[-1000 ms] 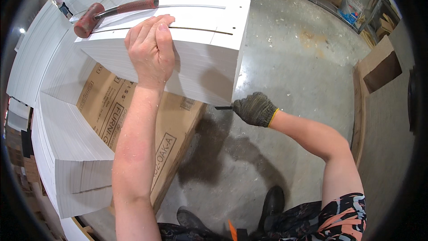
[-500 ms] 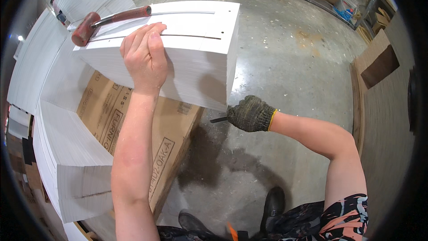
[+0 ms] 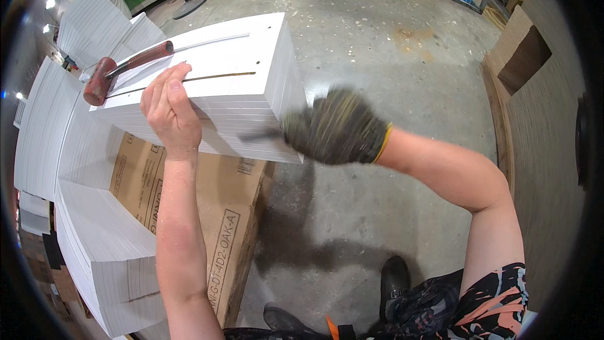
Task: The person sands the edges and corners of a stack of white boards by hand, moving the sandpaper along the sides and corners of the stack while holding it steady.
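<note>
Two hands work a stack of white panels (image 3: 251, 82) lying on a cardboard box (image 3: 220, 214): the bare left hand (image 3: 168, 110) rests flat on its near-left top edge, while the gloved right hand (image 3: 333, 127), blurred, closes around a thin dark tool (image 3: 258, 135) at the stack's near side, a red mallet (image 3: 126, 69) lying on top at far left.

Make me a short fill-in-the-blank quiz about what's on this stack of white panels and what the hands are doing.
1. The bare left hand rests on the stack of ____ panels.
2. The mallet with the wooden handle lies on ____ of that stack.
3. The right hand wears a dark ____.
4. The stack sits on a ____ box.

Missing words: white; top; glove; cardboard
</note>
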A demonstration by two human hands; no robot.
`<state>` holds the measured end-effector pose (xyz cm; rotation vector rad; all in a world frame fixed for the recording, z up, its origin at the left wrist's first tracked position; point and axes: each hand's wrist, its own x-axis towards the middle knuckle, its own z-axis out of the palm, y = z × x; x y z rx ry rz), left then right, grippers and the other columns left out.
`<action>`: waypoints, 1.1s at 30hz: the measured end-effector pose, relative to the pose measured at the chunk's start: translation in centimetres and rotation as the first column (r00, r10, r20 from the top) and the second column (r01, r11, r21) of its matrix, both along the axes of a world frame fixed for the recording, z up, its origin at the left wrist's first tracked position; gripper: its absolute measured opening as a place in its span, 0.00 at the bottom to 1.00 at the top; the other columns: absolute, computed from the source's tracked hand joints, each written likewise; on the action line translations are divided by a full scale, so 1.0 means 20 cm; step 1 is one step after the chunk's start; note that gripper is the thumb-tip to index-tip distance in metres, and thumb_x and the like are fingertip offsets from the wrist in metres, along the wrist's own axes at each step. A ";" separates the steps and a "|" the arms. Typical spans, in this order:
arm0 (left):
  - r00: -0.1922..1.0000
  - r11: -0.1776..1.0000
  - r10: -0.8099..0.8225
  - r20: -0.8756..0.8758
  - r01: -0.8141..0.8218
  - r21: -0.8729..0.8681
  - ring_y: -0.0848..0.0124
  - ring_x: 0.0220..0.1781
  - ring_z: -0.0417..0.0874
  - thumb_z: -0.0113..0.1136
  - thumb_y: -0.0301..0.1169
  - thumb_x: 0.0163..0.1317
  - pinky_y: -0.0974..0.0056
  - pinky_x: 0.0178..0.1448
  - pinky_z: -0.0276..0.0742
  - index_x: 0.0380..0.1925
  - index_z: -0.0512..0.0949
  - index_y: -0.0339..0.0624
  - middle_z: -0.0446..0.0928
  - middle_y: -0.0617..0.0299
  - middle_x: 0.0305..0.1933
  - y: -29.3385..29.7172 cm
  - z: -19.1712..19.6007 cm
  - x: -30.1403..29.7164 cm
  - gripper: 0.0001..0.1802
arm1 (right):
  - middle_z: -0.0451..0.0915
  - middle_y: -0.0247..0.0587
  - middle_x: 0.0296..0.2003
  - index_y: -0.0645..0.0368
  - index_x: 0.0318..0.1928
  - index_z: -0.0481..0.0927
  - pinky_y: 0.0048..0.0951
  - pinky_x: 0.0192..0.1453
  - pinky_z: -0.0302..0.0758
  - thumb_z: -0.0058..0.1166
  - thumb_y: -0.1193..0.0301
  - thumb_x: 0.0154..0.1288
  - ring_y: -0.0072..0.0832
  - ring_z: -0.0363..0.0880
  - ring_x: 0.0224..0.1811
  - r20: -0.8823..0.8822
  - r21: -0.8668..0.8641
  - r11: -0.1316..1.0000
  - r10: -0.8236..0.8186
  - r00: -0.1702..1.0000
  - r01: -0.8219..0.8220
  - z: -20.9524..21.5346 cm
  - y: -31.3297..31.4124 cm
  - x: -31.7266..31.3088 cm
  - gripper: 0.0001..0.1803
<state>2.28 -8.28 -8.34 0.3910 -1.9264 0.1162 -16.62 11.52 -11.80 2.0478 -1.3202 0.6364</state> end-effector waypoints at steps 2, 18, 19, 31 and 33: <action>1.000 1.000 0.002 0.004 -0.002 -0.001 0.63 0.53 0.81 0.39 0.34 0.73 0.59 0.62 0.67 0.38 0.85 0.39 0.85 0.58 0.43 0.00 0.00 0.02 0.22 | 0.76 0.36 0.15 0.58 0.32 0.78 0.40 0.18 0.72 0.52 0.63 0.63 0.34 0.78 0.16 -0.090 0.396 0.918 0.011 0.996 0.026 -0.31 0.05 0.05 0.11; 1.000 1.000 -0.013 0.005 0.013 -0.015 0.64 0.52 0.80 0.39 0.35 0.73 0.60 0.62 0.67 0.37 0.85 0.39 0.85 0.60 0.43 -0.03 -0.01 0.02 0.22 | 0.79 0.39 0.21 0.56 0.33 0.76 0.40 0.22 0.74 0.52 0.68 0.60 0.37 0.79 0.19 -0.056 0.591 0.801 -0.073 0.996 0.092 -0.61 -0.01 0.00 0.05; 1.000 0.999 0.005 0.008 -0.005 -0.036 0.64 0.52 0.80 0.39 0.35 0.73 0.60 0.61 0.67 0.37 0.85 0.39 0.85 0.60 0.43 -0.04 0.00 0.04 0.22 | 0.79 0.37 0.22 0.56 0.33 0.76 0.34 0.21 0.74 0.53 0.67 0.63 0.32 0.79 0.18 -0.160 0.469 0.878 -0.022 0.987 0.095 -0.47 -0.05 0.01 0.06; 1.000 1.000 -0.007 0.017 0.007 -0.019 0.60 0.52 0.81 0.36 0.34 0.73 0.59 0.62 0.68 0.39 0.84 0.36 0.85 0.55 0.44 -0.01 0.00 0.01 0.24 | 0.76 0.36 0.20 0.54 0.41 0.79 0.37 0.16 0.71 0.52 0.63 0.64 0.35 0.76 0.17 -0.185 0.025 1.000 0.010 0.983 -0.005 -0.17 0.04 0.05 0.10; 1.000 1.000 0.010 -0.011 -0.010 -0.028 0.63 0.50 0.82 0.38 0.34 0.73 0.60 0.60 0.68 0.37 0.85 0.40 0.85 0.56 0.42 0.00 0.00 -0.01 0.22 | 0.75 0.37 0.18 0.56 0.32 0.78 0.38 0.17 0.73 0.52 0.64 0.63 0.33 0.78 0.17 -0.075 0.358 0.919 0.202 0.976 -0.163 -0.53 0.07 0.04 0.09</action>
